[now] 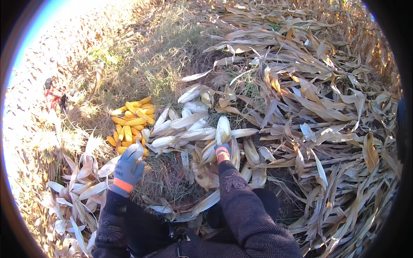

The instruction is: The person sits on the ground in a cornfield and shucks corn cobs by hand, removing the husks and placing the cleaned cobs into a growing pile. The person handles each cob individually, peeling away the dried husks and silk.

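Note:
My left hand, in a grey glove with an orange cuff, is open just below a pile of peeled yellow corn ears, its fingers raised and a little bent. My right hand, gloved alike, grips the lower end of an upright corn ear wrapped in pale husk. Around it lie several more ears in husk, stretching from the yellow pile toward the dry stalks.
Loose husks lie at my lower left. Flattened stalks and leaves cover the right side. Dry grass lies ahead. A small red and dark shape at far left may be a person; I cannot tell clearly.

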Available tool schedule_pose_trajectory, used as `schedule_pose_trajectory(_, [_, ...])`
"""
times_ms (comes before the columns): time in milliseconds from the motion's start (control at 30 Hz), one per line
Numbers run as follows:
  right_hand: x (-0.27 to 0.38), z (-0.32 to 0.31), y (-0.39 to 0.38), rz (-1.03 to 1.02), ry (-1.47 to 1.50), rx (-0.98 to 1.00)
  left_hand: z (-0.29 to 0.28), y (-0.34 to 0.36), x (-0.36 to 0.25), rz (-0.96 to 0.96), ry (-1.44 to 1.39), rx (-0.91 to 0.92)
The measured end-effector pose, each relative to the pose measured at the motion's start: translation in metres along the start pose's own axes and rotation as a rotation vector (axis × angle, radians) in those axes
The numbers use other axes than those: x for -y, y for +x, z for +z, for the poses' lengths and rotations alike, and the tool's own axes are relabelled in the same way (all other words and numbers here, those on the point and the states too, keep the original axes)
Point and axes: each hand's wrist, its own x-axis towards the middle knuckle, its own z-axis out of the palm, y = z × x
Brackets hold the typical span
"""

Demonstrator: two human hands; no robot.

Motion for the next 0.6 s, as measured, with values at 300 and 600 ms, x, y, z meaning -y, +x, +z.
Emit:
schedule_pose_trajectory(300, [0.014,-0.004,-0.028,-0.252,-0.114,-0.251,0.036,0.021,-0.025,0.063,-0.1,0.099])
schedule_pose_trajectory(600, [0.104,-0.077,-0.077,-0.422,-0.215,-0.319,0.058,0.035,-0.015,0.144,-0.217,0.133])
